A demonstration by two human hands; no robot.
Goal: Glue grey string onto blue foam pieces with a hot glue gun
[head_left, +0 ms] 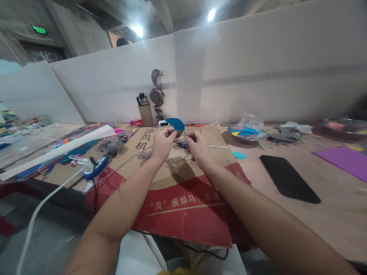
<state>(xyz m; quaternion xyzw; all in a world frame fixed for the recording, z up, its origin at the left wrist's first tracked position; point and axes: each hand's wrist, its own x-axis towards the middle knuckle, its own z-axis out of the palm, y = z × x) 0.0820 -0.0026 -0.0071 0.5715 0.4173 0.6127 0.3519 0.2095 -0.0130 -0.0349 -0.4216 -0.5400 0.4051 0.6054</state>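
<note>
Two-Hand Fingertip Grip at a Small Grey Piece (179,134)

Nearest the wearer, the red band of a cardboard sheet (186,217) reaches the table's front edge, its printed lettering facing the wearer. Both bare forearms extend over the sheet, one from each side.

To the right lies a black phone-like slab (289,178), flat on the table (286,214). To the left, a blue-and-white power strip (96,168) rests near the front edge, with a white cable (43,202) running from it down past the table.

Beyond the red band, both hands meet above the brown part of the sheet. Left hand (163,144): thumb and forefinger are pinched together on the grey piece, which projects toward the right hand. Right hand (199,148): thumb and forefinger are drawn close together just beside the piece; whether they grip its edge or a fine thread cannot be told. The piece is located between the two sets of fingertips, clear of the sheet. A thin grey cord (174,161) curves across the cardboard below.

Farther back, a blue disc (175,124) lies behind the hands. A dark-topped bottle (146,114) stands left of it, beside an upright grey ornament with pink dots (156,93). A pale partition (258,72) forms the rear limit of the table.
</note>
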